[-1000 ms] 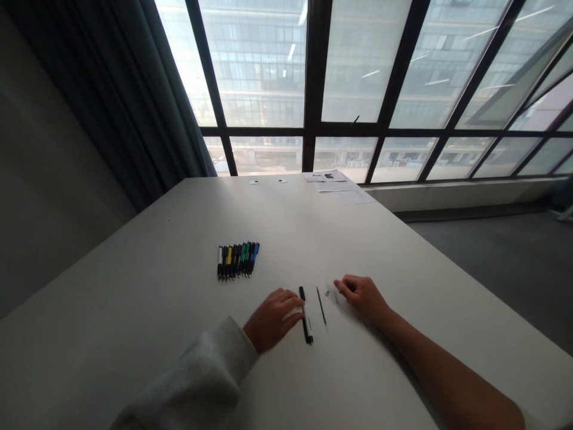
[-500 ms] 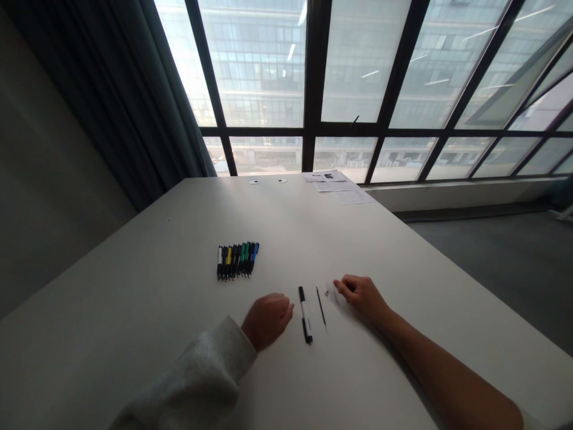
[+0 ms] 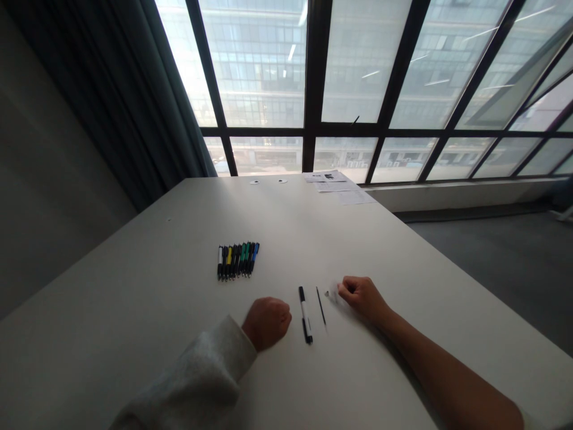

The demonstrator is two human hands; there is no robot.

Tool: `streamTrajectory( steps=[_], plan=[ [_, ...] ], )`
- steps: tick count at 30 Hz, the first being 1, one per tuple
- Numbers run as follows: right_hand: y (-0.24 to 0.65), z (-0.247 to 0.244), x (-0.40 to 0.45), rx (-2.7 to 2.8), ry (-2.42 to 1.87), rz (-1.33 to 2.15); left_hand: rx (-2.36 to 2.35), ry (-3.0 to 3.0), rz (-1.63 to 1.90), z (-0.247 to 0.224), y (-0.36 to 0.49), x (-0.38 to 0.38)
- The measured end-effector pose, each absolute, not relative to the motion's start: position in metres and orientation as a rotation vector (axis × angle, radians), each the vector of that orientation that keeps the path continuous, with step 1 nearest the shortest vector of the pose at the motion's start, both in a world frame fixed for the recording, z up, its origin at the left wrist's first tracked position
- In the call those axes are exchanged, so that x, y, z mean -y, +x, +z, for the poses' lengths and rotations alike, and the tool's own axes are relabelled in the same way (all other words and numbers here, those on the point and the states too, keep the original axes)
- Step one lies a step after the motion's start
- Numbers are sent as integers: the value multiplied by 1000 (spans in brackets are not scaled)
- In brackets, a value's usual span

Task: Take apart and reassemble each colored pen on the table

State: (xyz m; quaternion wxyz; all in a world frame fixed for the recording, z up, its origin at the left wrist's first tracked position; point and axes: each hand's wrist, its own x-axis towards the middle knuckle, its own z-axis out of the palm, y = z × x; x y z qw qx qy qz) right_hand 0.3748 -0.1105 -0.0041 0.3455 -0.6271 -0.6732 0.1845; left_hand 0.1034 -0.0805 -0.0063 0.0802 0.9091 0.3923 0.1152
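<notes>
The left hand (image 3: 267,323) is closed in a fist, a black-and-white pen body (image 3: 305,315) lying beyond its fingers. The right hand (image 3: 362,297) is held curled, nothing pinched, a thin refill (image 3: 320,306) beyond its fingertips.

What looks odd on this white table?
A thin black rod, probably an ink refill, lies loose on the white table between a black-and-white pen and the right hand, apart from the neat row of coloured plastic pens. It looks odd because it sits outside any pen body.
</notes>
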Motion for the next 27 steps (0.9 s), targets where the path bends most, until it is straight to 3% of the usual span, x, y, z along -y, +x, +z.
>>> streamTrajectory(
  steps=[14, 27],
  plan=[
    [325, 28, 148, 2065, -1854, 448, -1499, 2441, 655, 0, 123, 88],
    [316, 27, 149, 2118, -2011, 538, -1471, 2075, 501, 24, 137, 80]
  ],
)
